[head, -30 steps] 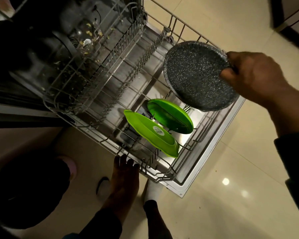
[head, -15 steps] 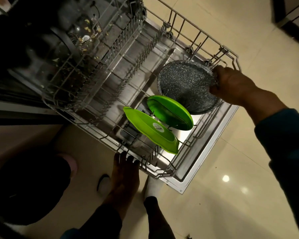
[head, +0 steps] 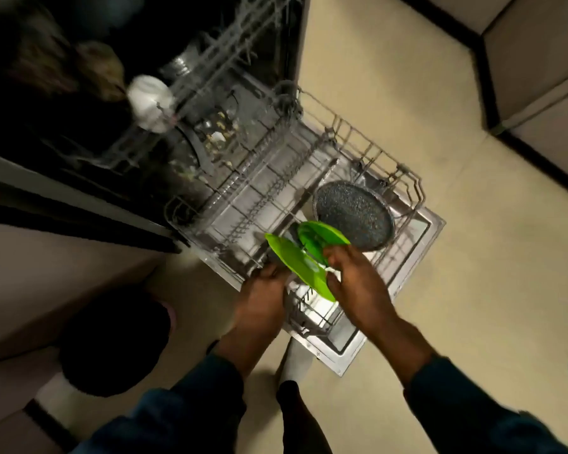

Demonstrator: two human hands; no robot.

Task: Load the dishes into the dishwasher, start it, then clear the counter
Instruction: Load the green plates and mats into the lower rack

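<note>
Glossy cream tiled floor (head: 391, 103); pale cabinets (head: 538, 60) with dark plinth, perhaps; dim light.

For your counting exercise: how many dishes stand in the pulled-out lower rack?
3: a speckled grey plate at the far right, and two green plates nearer the person. The hands may hide more.

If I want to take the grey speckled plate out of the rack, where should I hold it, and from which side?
Probably pinch the grey speckled plate at its raised far rim, coming from above on the rack's outer side. It leans tilted among the tines with its speckled face up, and the green plates crowd its near edge, where the right hand already is.
</note>
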